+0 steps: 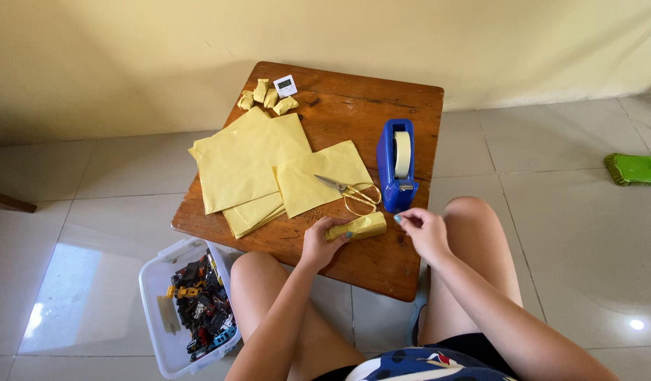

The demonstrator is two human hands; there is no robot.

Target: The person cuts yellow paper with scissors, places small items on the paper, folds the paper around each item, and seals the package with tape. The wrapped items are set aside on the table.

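My left hand (321,243) grips a small parcel wrapped in yellow paper (361,226) and presses it onto the low wooden table (368,113). My right hand (422,228) hovers just right of the parcel, thumb and fingertips pinched together; a strip of tape may be between them, but it is too small to tell. A blue tape dispenser (394,166) with a cream roll stands right behind that hand. Gold-handled scissors (352,192) lie on a yellow sheet (318,180) beyond the parcel.
A stack of yellow paper sheets (241,159) covers the table's left side. Several wrapped yellow parcels (267,97) and a small white timer (285,85) sit at the far corner. A clear bin of toy cars (198,303) stands on the tiled floor by my left knee. A green broom head (636,169) lies far right.
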